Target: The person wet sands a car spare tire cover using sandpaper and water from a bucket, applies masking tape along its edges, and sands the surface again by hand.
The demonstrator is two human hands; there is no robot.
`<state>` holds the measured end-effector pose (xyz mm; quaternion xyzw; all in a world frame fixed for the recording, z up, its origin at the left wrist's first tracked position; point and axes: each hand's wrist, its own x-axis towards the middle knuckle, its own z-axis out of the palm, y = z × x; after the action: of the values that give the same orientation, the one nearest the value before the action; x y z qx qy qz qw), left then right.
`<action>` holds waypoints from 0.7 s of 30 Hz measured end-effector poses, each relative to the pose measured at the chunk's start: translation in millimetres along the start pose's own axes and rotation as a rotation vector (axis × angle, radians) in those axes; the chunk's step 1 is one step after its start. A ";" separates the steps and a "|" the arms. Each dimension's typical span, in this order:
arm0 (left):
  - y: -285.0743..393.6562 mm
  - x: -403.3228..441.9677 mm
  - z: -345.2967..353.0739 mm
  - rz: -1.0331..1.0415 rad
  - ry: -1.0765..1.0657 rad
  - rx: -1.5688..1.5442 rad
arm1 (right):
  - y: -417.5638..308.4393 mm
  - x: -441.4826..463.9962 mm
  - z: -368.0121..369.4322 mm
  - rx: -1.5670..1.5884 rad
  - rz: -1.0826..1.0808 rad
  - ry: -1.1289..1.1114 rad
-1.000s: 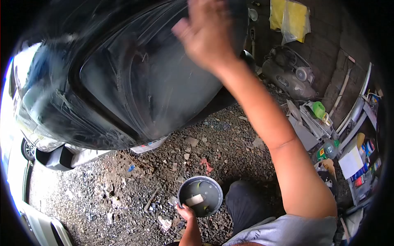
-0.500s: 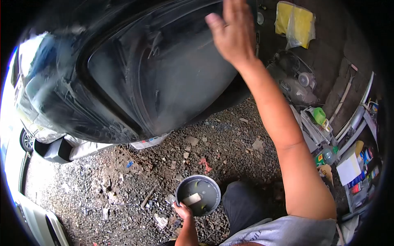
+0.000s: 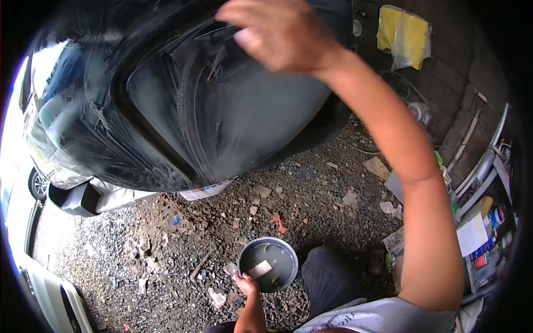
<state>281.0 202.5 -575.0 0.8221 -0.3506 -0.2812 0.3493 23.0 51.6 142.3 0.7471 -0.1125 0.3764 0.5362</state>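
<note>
My left hand (image 3: 247,284) grips the rim of a dark round basin (image 3: 296,261) at its lower left side. Cloudy water fills the basin, and a pale rectangular block (image 3: 260,270) lies in it. Above, my right hand (image 3: 277,36) is over the dark, dusty car body (image 3: 244,119), with fingers stretched leftward, slightly bent, and the thumb apart. Nothing shows in that hand. Whether it touches the surface I cannot tell. Whitish smears and streaks mark the car's curved panels.
Gravel (image 3: 183,250) with scraps covers the ground. A yellow cloth in clear plastic (image 3: 403,36) lies at the upper right. On the right stands a rack (image 3: 502,177) with bottles, cans and white paper (image 3: 472,236). A white car panel (image 3: 55,299) is at the lower left.
My right hand has swung left across the dark car body, its fingers turning from pointing up to pointing left. My left hand stays on the basin.
</note>
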 end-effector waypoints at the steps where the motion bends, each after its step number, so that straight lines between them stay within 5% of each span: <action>1: 3.4 -2.2 -1.1 -0.011 -0.005 0.000 | 20.2 -12.0 -15.2 0.023 0.012 0.029; 7: -7.4 1.1 6.9 0.025 0.014 0.008 | 43.1 -39.8 -54.7 -0.058 0.306 -0.018; 15: -0.4 -1.7 -0.9 0.001 -0.009 0.034 | -89.1 50.8 95.9 0.127 0.036 0.200; 19: 4.3 -4.2 -1.8 -0.055 0.005 0.006 | -56.5 29.3 67.5 0.221 -0.043 -0.047; 21: -8.4 3.2 6.4 -0.013 0.021 0.003 | -24.7 7.3 39.0 0.165 -0.092 0.034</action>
<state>281.5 201.9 -586.0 0.8279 -0.3418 -0.2742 0.3501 59.4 28.6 124.0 0.7866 -0.0375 0.3721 0.4913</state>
